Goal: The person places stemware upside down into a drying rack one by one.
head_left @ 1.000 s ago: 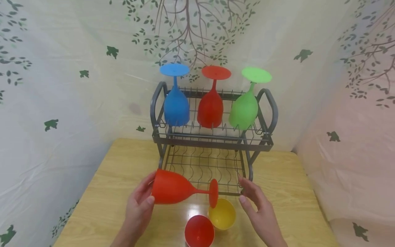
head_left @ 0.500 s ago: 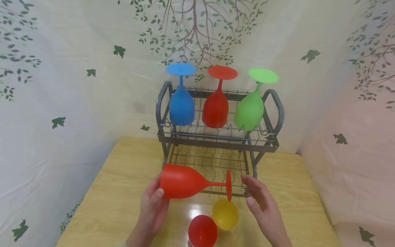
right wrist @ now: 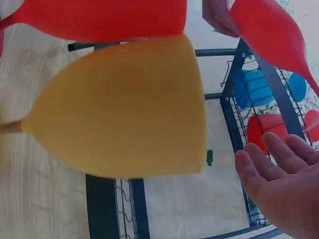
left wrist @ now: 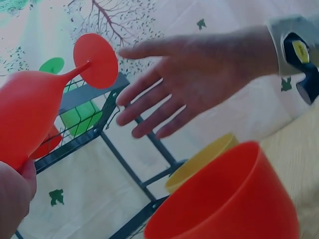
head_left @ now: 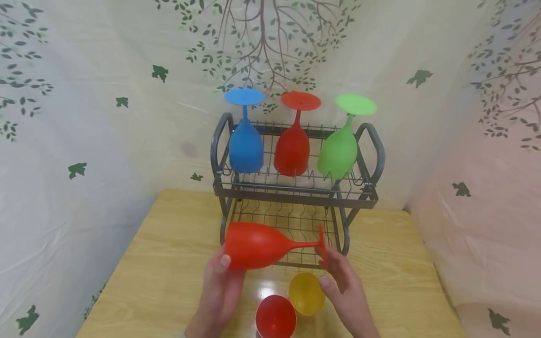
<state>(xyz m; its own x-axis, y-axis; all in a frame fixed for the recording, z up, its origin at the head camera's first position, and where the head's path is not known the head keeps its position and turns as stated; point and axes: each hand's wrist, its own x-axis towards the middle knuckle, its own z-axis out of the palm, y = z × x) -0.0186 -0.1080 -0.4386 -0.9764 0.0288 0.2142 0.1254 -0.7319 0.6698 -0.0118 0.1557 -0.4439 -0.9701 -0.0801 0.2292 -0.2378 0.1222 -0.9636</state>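
Note:
My left hand [head_left: 221, 291] grips a red plastic wine goblet [head_left: 258, 246] round its bowl. The goblet lies sideways in the air, stem and round foot pointing right. My right hand [head_left: 346, 293] is beside the foot, its fingers extended and holding nothing. In the left wrist view, the thumb of the right hand [left wrist: 204, 77] is right by the edge of the goblet's foot. Below, a second red goblet [head_left: 276, 317] and a yellow goblet [head_left: 307, 293] stand upright on the table, mouths up. The right wrist view shows the yellow goblet [right wrist: 124, 109] large and close.
Behind the hands stands a dark two-tier wire dish rack [head_left: 296, 199]. Upside down on its upper tier are a blue goblet [head_left: 246, 148], a red goblet [head_left: 292, 150] and a green goblet [head_left: 338, 152]. Patterned sheets [head_left: 105, 164] surround the wooden table [head_left: 393, 281].
The left hand has carried the red goblet right and slightly up. My right hand has come closer to its foot from the right. The goblets on the rack and table stay put.

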